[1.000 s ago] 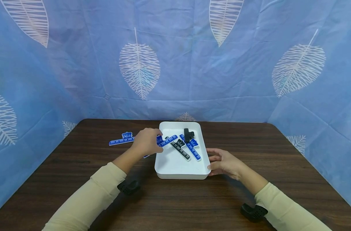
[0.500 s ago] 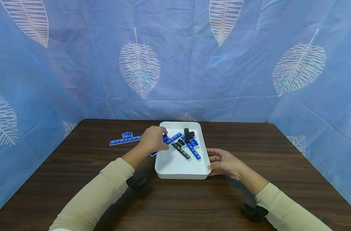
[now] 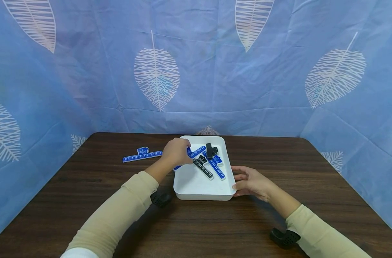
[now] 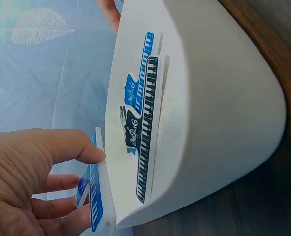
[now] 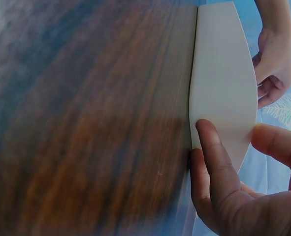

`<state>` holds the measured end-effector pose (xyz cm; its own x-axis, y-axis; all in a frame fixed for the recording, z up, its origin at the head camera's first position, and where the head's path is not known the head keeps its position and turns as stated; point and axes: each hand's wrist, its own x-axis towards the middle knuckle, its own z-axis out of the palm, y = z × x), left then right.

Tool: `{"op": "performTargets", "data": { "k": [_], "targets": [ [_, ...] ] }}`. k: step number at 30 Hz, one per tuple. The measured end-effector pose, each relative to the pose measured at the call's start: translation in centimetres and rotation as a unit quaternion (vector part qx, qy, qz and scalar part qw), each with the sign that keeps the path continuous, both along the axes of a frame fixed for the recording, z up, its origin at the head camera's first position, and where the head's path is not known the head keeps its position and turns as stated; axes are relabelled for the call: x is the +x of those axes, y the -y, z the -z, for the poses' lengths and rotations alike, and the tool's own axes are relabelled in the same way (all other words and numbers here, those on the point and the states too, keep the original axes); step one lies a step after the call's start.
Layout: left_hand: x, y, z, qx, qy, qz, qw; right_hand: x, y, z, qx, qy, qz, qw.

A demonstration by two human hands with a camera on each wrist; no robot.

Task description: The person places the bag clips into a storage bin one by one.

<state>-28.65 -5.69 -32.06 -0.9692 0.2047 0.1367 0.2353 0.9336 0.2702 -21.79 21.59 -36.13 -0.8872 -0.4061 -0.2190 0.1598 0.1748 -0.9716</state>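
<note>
In the head view, my left hand (image 3: 177, 150) is over the left side of the white tray (image 3: 196, 188). It pinches a long blue clip (image 4: 95, 196) printed with piano keys, thumb and fingers on either side of it. Inside the tray lie a black piano-key clip (image 3: 203, 169), a blue one (image 3: 217, 170) and a further black clip (image 3: 209, 151). At the tray's right side, my right hand (image 3: 252, 182) holds its wall. In the right wrist view the thumb meets the rim and the fingers (image 5: 211, 142) lie against the outer wall.
Left of the tray, another blue piano-key clip (image 3: 142, 156) lies on the dark wooden table (image 3: 247, 225). A blue cloth (image 3: 196, 79) with white leaf prints hangs behind the table and along both sides.
My left hand has moved to the right with the blue clip, from the tray's left edge to further over it. The right hand and the tray stay in place.
</note>
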Motion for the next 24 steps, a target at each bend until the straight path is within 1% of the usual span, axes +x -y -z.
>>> {"op": "performTargets", "data": {
  "k": [7, 14, 24],
  "targets": [
    [-1.1, -0.4, 0.2, 0.001, 0.008, -0.014, 0.9999, -0.1, -0.1, 0.2, 0.000, 0.000, -0.001, 1.000],
    [-2.1, -1.0, 0.2, 0.004, 0.021, -0.018, 0.9996, -0.1, 0.0, 0.1, -0.005, -0.002, -0.007, 1.000],
    [-2.8, -1.9, 0.2, -0.006, 0.047, -0.027, 0.9985, -0.1, -0.1, 0.1, 0.001, 0.002, -0.002, 1.000]
  ]
}}
